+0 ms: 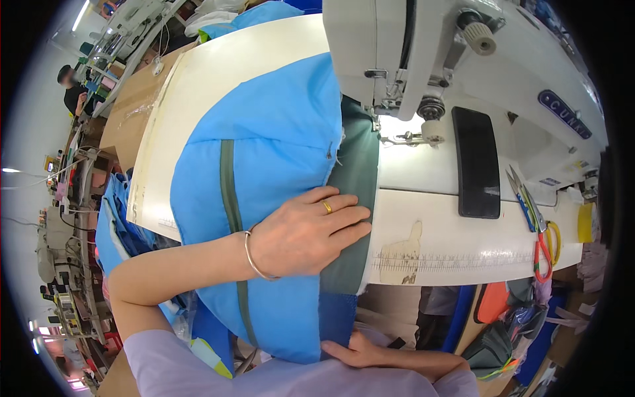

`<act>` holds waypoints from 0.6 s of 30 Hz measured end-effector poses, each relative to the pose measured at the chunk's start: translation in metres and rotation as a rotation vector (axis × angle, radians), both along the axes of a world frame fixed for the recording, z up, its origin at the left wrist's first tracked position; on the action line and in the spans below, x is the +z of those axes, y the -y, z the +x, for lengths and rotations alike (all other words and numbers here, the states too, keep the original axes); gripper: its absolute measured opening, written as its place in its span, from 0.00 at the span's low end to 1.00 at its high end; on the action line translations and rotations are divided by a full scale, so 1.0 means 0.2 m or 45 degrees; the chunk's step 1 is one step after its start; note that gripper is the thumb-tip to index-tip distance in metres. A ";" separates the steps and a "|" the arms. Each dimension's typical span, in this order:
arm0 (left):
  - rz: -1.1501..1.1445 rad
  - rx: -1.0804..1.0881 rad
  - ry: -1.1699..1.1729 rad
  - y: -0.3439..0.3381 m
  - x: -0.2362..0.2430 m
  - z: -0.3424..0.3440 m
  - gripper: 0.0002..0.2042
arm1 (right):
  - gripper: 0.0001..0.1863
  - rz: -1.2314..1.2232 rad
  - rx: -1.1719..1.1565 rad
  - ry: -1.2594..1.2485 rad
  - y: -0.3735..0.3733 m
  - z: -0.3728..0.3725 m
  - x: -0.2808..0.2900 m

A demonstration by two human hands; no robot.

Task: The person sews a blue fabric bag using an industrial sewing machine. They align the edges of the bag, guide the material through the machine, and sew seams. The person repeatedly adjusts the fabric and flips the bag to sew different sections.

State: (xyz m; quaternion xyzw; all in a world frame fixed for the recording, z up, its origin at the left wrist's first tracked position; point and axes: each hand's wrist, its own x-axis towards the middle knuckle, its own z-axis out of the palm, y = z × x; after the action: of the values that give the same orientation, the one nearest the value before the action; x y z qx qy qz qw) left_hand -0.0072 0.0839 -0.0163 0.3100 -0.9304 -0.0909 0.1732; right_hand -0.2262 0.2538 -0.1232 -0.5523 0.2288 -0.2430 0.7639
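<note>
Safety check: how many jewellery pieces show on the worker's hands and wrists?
2: a gold ring on the left hand, a silver bracelet at its wrist. The right hand is partly hidden.

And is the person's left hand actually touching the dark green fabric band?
Touching: the head view shows the left hand palm down, its fingers lying flat across the dark green fabric band.

My blue cloth (264,162) looks smooth with a faint sheen, while the green band (355,165) is more matt. My bangle (250,255) and ring (327,206) are shiny metal. Table (423,206) is smooth and glossy apart from a rough-looking, worn patch (401,259). Machine (360,36) has a smooth painted finish, phone (478,162) is kinda glossy, scissors (527,208) are metal with plastic-looking handles (543,261).
</note>
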 end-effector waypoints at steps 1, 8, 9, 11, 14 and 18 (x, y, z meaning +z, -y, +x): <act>0.007 0.000 -0.004 0.01 0.00 0.00 0.20 | 0.16 -0.009 -0.022 0.027 0.00 0.01 -0.01; 0.009 -0.012 -0.019 0.11 -0.01 0.01 0.19 | 0.12 0.179 -0.118 0.093 0.06 0.02 0.01; -0.001 -0.011 -0.029 0.14 -0.01 0.01 0.19 | 0.11 0.215 -0.147 0.113 0.07 0.03 0.03; -0.008 -0.013 -0.041 0.19 -0.01 0.02 0.19 | 0.11 0.286 -0.206 0.154 0.11 0.04 0.07; -0.016 -0.024 -0.044 0.27 -0.01 0.02 0.18 | 0.10 0.291 -0.218 0.131 0.15 0.04 0.07; -0.037 -0.063 -0.040 0.38 0.01 0.04 0.17 | 0.10 0.304 -0.267 0.181 0.23 0.09 0.11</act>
State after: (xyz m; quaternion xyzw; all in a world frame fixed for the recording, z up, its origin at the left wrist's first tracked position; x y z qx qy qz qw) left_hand 0.0005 0.0086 -0.0148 0.2827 -0.9362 -0.0865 0.1901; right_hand -0.2090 0.2088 -0.1007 -0.4120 0.2576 -0.3309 0.8089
